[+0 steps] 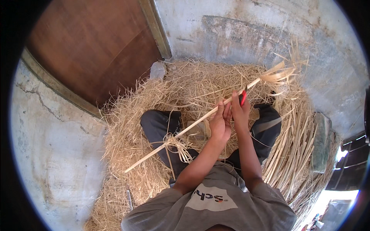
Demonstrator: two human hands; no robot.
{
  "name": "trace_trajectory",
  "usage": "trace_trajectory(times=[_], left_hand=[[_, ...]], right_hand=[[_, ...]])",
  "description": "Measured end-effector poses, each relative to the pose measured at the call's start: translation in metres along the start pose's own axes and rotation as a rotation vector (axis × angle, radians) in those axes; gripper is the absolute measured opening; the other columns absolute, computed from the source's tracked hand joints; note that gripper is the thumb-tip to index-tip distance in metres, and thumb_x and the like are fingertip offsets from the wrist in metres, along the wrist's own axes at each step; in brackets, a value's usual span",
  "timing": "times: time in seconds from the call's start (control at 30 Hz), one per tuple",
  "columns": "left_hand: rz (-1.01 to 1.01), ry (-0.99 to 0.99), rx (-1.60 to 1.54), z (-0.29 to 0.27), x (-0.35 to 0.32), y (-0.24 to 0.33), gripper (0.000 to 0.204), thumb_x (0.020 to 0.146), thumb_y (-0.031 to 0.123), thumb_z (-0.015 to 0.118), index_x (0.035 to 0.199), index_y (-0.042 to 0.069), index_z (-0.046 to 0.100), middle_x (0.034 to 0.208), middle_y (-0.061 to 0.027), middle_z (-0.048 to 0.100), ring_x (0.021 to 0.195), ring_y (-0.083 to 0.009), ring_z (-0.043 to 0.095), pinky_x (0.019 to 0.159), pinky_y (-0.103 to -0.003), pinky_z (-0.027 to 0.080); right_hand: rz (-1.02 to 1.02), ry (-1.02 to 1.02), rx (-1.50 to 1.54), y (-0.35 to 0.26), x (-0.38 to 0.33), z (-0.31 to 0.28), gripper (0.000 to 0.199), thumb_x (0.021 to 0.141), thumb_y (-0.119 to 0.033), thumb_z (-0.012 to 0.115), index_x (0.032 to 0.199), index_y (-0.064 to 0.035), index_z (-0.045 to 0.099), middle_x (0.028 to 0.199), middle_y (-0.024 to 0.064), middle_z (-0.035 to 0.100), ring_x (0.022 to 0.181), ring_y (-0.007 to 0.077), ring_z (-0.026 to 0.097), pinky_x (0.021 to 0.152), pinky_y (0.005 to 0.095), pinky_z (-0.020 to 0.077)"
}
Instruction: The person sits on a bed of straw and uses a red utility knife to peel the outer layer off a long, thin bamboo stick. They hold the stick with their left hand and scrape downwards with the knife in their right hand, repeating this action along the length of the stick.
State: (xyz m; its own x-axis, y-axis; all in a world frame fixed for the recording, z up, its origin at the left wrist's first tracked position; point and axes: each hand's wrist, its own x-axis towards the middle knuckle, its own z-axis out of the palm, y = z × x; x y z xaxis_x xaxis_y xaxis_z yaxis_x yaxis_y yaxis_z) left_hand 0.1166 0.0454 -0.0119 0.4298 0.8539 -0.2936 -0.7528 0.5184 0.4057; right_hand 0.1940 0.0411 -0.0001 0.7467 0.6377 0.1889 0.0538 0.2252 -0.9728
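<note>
A long pale stalk (pixel 208 114) runs slantwise across my lap, its low end to the left and its far end to the right. Curled, peeled strips (pixel 179 148) hang from it near the left end, and a tuft of wide loose strips (pixel 280 74) fans out at the far right. My left hand (pixel 221 124) is closed round the middle of the stalk. Just right of it, my right hand (pixel 240 109) grips a small red-handled knife (pixel 242 98) against the stalk. Its dark blade shows only in part, beyond the handle.
Heaped straw-like shavings (pixel 131 115) surround my crossed legs (pixel 158 123). At right lies a pile of long stalks (pixel 295 150) beside a green bundle (pixel 321 142). A brown door (pixel 96 46) and a worn wall (pixel 239 38) stand behind, with a pale block (pixel 158 70) near the door frame.
</note>
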Motion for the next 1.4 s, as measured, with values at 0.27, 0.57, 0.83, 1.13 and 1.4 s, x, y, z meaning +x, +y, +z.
trace_trajectory(times=[0.27,0.57,0.83,1.13,1.4], left_hand=[[0.728,-0.357,1.739,-0.037,-0.066,0.076,0.053,0.082,0.036,0.073,0.12,0.003,0.057,0.114,-0.0128,0.064,0.106,-0.0218,0.061,0.089,-0.033,0.045],[0.736,-0.182,2.446,-0.073,-0.089,0.142,0.044,0.066,0.022,0.078,0.102,0.004,0.061,0.103,-0.0136,0.062,0.103,-0.0264,0.055,0.1,-0.046,0.034],[0.902,0.038,2.445,-0.085,-0.115,0.155,0.05,0.066,0.004,0.068,0.114,0.01,0.059,0.111,-0.0062,0.058,0.108,-0.0248,0.053,0.1,-0.046,0.031],[0.316,-0.476,2.314,-0.059,-0.179,0.157,0.087,0.075,0.04,0.076,0.141,0.002,0.036,0.136,-0.0248,0.043,0.129,-0.0395,0.039,0.106,-0.055,0.026],[-0.067,-1.396,1.541,0.068,-0.181,0.291,0.082,0.079,0.044,0.074,0.137,-0.005,0.042,0.118,-0.023,0.061,0.101,-0.034,0.064,0.088,-0.044,0.052]], right_hand=[[0.014,-0.071,0.022,0.017,0.031,0.0,0.031,0.096,-0.03,0.057,0.076,-0.006,0.054,0.051,-0.0047,0.041,0.041,0.0038,0.035,0.039,0.0232,0.0249],[0.022,-0.034,0.194,-0.014,0.04,0.001,0.034,0.097,-0.032,0.056,0.074,-0.0067,0.052,0.05,-0.0045,0.038,0.04,0.0047,0.031,0.039,0.0232,0.0244],[0.047,-0.011,0.315,-0.046,0.033,-0.005,0.036,0.097,-0.033,0.054,0.074,-0.0058,0.054,0.056,-0.0023,0.045,0.046,0.0057,0.041,0.041,0.0229,0.0311],[0.126,-0.502,0.39,-0.028,0.061,-0.001,0.032,0.098,-0.035,0.051,0.082,-0.0079,0.05,0.062,-0.001,0.041,0.051,0.0079,0.038,0.046,0.0223,0.0329],[0.225,-0.662,0.612,-0.017,0.076,-0.003,0.037,0.1,-0.039,0.045,0.081,-0.008,0.048,0.064,0.0002,0.04,0.055,0.0095,0.038,0.048,0.0244,0.0335]])
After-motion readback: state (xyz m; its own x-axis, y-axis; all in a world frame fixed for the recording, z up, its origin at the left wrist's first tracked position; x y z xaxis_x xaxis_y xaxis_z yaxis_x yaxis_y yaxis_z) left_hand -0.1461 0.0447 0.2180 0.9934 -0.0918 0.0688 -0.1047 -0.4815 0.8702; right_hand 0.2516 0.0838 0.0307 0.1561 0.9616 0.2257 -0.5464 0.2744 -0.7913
